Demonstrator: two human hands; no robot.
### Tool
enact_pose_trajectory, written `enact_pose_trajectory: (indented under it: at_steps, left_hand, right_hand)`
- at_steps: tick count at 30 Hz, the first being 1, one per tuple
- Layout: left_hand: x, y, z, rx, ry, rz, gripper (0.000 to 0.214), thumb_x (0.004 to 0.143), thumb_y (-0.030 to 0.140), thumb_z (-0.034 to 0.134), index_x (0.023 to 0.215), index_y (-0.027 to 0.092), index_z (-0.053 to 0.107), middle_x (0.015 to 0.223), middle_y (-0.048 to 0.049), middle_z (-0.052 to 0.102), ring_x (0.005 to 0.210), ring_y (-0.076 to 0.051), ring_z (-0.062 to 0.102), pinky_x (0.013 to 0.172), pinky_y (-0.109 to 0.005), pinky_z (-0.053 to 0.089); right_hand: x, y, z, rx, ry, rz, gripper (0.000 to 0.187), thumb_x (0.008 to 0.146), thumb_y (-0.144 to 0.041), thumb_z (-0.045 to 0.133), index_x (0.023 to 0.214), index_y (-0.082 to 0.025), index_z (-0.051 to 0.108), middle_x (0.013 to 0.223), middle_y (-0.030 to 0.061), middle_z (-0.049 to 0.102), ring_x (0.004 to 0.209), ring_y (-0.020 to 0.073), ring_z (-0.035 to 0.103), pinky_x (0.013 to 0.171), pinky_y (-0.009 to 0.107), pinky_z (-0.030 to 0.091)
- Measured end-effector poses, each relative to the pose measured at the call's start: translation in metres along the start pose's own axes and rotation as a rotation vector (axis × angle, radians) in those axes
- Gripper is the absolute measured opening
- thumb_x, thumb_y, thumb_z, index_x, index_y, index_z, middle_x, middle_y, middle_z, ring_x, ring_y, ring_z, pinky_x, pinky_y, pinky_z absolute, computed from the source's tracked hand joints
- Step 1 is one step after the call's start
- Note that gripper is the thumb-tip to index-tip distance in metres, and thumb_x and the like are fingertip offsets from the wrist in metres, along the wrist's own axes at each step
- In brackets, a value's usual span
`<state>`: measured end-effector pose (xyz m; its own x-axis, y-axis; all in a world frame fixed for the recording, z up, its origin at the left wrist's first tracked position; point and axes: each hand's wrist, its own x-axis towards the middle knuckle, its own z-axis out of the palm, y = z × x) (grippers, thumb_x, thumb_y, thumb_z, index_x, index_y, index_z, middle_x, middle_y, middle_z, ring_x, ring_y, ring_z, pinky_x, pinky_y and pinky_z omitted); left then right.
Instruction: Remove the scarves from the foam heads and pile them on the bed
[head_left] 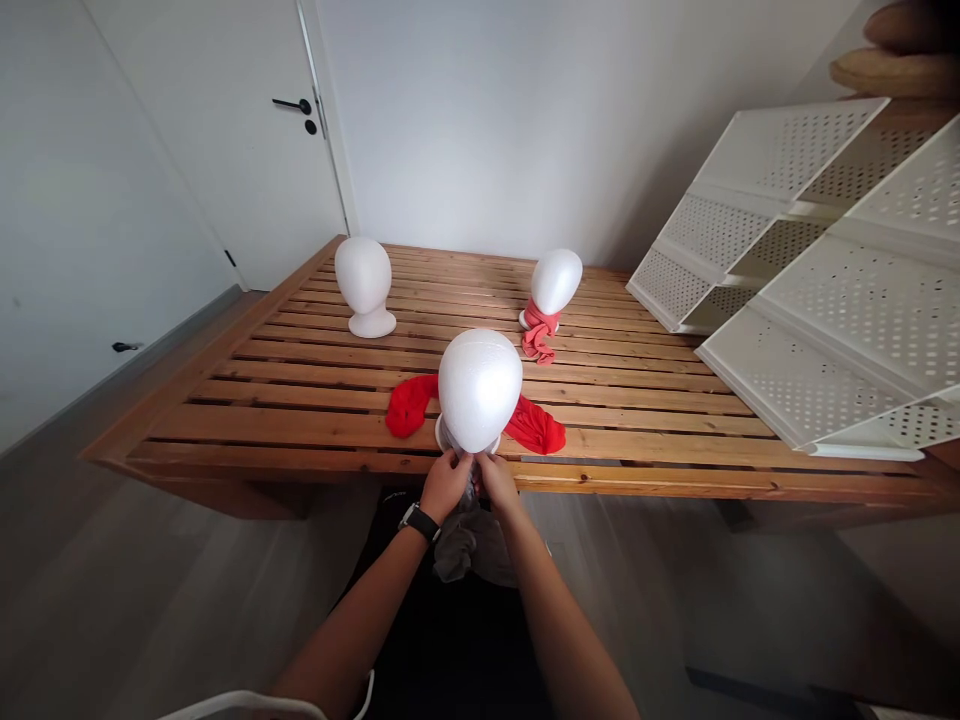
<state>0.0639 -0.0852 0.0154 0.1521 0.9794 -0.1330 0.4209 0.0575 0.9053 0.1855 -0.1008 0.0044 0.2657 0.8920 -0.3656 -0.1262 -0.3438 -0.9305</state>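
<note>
On the left of the slatted wooden table (300,395) a bare white foam head (364,285) stands upright, well apart from the hands. Nearer the front edge, a red scarf (409,405) lies across the slats and runs behind the base of the nearest foam head (480,390), coming out again on its right side.

The left hand (444,485), with a dark watch on its wrist, is closed in a pinch on a grey cloth (469,545) just below that head's base. The right hand (496,480) touches it, its grip likewise closed on the same cloth. The cloth hangs bunched from the two hands, below the table's front edge.

To work the cloth well here, it seems best to keep both pinches close together and level, lift the fabric clear of the table edge, and let the foam head stand undisturbed, since it looks light and would probably tip at a nudge. The red scarf lies close behind and could be dragged along.

Further right and back, a third foam head (556,282) leans a little, with a pink scarf (538,335) wound at its neck. At far right, white perforated shelf panels (810,260) lean over the table.

No brand, label or writing can be read anywhere.
</note>
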Motion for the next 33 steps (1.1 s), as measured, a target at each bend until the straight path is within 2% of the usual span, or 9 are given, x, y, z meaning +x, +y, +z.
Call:
enact_pose_trajectory:
  at_steps: [6,10,12,15,17,19,22,27,33]
  left_hand:
    - [0.010,0.015,-0.008,0.056,-0.027,-0.103,0.040,0.092,0.052,0.062,0.103,0.016,0.076,0.118,-0.0226,0.077,0.115,-0.036,0.071,0.088,-0.036,0.049]
    - [0.011,0.017,-0.013,0.090,-0.017,-0.134,0.042,0.091,0.054,0.063,0.105,0.016,0.073,0.124,-0.0248,0.075,0.120,-0.038,0.069,0.090,-0.038,0.049]
    - [0.008,0.018,-0.016,0.112,0.009,-0.161,0.049,0.089,0.059,0.064,0.110,0.015,0.070,0.124,-0.0274,0.074,0.120,-0.041,0.069,0.091,-0.041,0.049]
    - [0.003,0.018,-0.021,0.180,0.110,-0.228,0.075,0.080,0.073,0.069,0.121,0.011,0.063,0.122,-0.0332,0.072,0.118,-0.046,0.068,0.089,-0.045,0.049]
    - [0.001,0.017,-0.024,0.183,0.110,-0.252,0.082,0.076,0.078,0.069,0.120,0.008,0.064,0.120,-0.0352,0.071,0.119,-0.048,0.068,0.089,-0.046,0.049]
    - [0.001,0.016,-0.026,0.112,-0.010,-0.235,0.069,0.079,0.074,0.068,0.104,0.010,0.071,0.113,-0.0304,0.075,0.117,-0.045,0.069,0.088,-0.043,0.050]
    - [0.005,0.011,-0.028,-0.010,-0.163,-0.200,0.049,0.087,0.061,0.061,0.080,0.015,0.076,0.094,-0.0167,0.080,0.104,-0.034,0.073,0.082,-0.034,0.052]
    - [0.006,0.002,-0.022,-0.050,-0.060,-0.202,0.044,0.081,0.054,0.067,0.067,0.013,0.073,0.071,-0.0103,0.072,0.085,-0.028,0.069,0.070,-0.030,0.047]
    - [0.003,0.000,-0.012,-0.049,0.100,-0.178,0.042,0.084,0.050,0.063,0.070,0.012,0.071,0.070,-0.0073,0.069,0.080,-0.022,0.063,0.068,-0.028,0.042]
  right_hand:
    - [0.001,0.001,0.008,-0.009,0.045,-0.031,0.035,0.080,-0.048,0.064,0.057,-0.023,0.054,0.049,-0.0004,0.054,0.050,0.0161,0.046,0.049,0.028,0.029]
    - [-0.004,-0.002,0.008,0.032,-0.009,-0.006,0.035,0.079,-0.047,0.064,0.055,-0.024,0.053,0.046,-0.0012,0.051,0.046,0.0153,0.043,0.047,0.028,0.028]
    - [-0.007,-0.004,0.007,0.080,-0.043,0.003,0.034,0.078,-0.049,0.063,0.058,-0.023,0.054,0.047,-0.0019,0.051,0.043,0.0141,0.043,0.046,0.027,0.029]
    - [-0.009,-0.006,0.005,0.153,-0.048,-0.003,0.034,0.073,-0.052,0.065,0.060,-0.024,0.051,0.048,-0.0042,0.049,0.043,0.0122,0.042,0.046,0.026,0.032]
    - [-0.009,-0.007,0.006,0.191,-0.038,-0.007,0.035,0.072,-0.055,0.065,0.062,-0.024,0.049,0.048,-0.0063,0.046,0.044,0.0113,0.040,0.046,0.025,0.033]
    - [-0.009,-0.006,0.008,0.216,-0.032,-0.010,0.036,0.071,-0.056,0.064,0.066,-0.024,0.049,0.049,-0.0073,0.045,0.045,0.0108,0.039,0.047,0.025,0.033]
    - [-0.009,-0.002,0.012,0.217,-0.036,-0.012,0.035,0.071,-0.055,0.066,0.068,-0.024,0.051,0.051,-0.0066,0.048,0.047,0.0108,0.039,0.048,0.025,0.030]
    - [-0.008,0.003,0.011,0.175,-0.075,0.015,0.030,0.071,-0.047,0.071,0.062,-0.022,0.055,0.049,-0.0044,0.052,0.047,0.0114,0.041,0.049,0.025,0.028]
    - [-0.010,0.004,0.010,0.246,-0.081,0.057,0.032,0.072,-0.048,0.071,0.061,-0.022,0.056,0.049,-0.0027,0.055,0.043,0.0118,0.042,0.045,0.026,0.030]
